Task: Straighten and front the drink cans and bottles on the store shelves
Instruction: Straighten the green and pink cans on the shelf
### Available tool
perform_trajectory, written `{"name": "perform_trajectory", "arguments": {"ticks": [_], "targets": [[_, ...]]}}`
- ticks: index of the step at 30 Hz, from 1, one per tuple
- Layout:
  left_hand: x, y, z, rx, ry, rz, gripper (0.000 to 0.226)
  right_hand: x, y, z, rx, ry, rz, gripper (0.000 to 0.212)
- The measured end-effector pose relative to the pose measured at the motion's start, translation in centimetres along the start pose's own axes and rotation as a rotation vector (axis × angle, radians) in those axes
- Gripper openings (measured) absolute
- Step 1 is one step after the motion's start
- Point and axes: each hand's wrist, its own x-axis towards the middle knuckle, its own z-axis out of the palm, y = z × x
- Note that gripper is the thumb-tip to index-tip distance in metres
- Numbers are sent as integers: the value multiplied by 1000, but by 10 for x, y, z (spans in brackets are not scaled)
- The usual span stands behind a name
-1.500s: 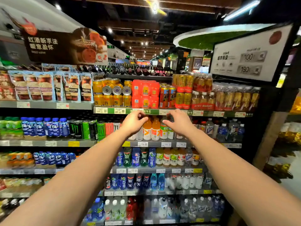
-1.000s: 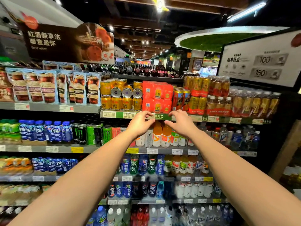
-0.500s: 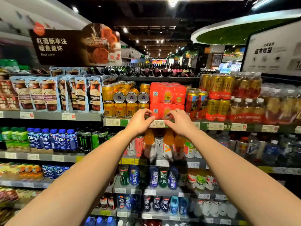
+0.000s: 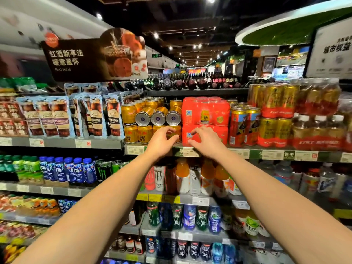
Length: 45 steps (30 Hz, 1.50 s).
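With my left hand (image 4: 163,141) curling loosely, empty, at the rightmost gold can (image 4: 176,132) and my right hand (image 4: 204,140) likewise at the red pack (image 4: 204,133), I'm reaching in; next, grip and pull forward.

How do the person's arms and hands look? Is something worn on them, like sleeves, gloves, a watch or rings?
Both forearms are bare as far as the picture shows: no sleeve, glove or watch is visible. The left hand and the right hand are bare too, and no ring shows on the fingers. Both arms look slender.
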Motion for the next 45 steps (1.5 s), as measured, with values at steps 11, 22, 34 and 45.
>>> {"name": "perform_trajectory", "arguments": {"ticks": [11, 22, 34, 45], "targets": [[9, -51, -12, -74, -16, 32, 27, 16, -23, 44, 50, 16, 31, 39], [-68, -133, -11, -172, 92, -179, 22, -15, -60, 141, 322, -78, -65, 32], [-95, -232, -34, -137, 114, -298, 27, -19, -107, 224, 413, -173, -6, 39], [-81, -351, -74, -211, -31, -257, 30, 15, -191, 295, 391, -137, 205, 46]]}}
